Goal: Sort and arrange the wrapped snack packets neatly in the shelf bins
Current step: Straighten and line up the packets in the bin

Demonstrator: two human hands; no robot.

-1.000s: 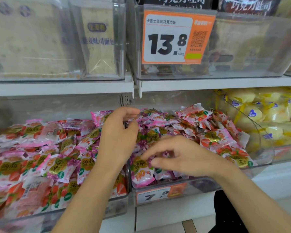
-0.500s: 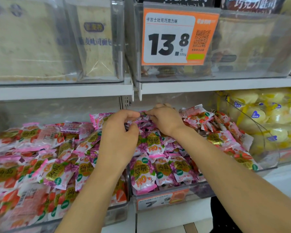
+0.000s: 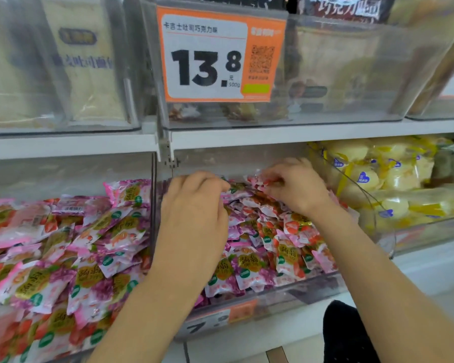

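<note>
Two clear shelf bins hold small pink, purple and red wrapped snack packets. The middle bin (image 3: 286, 294) carries a heap of packets (image 3: 260, 263), and the left bin's pile (image 3: 63, 258) spreads toward the left edge. My left hand (image 3: 194, 213) reaches over the divider into the back of the middle bin, fingers curled down onto packets. My right hand (image 3: 294, 187) is at the back right of the same bin, fingertips pinching a red-and-pink packet (image 3: 269, 180). What the left fingers hold is hidden.
A white shelf board (image 3: 299, 132) hangs low just above both hands. An orange 13.8 price tag (image 3: 220, 56) fronts the upper bin. To the right stands a clear bin of yellow wrapped buns (image 3: 378, 174). A price label (image 3: 220, 318) sits on the middle bin's front.
My right hand has gone from the front of the middle bin to the back, then rightward onto the red-and-pink packets. My left hand has stayed at the bin's back left.
</note>
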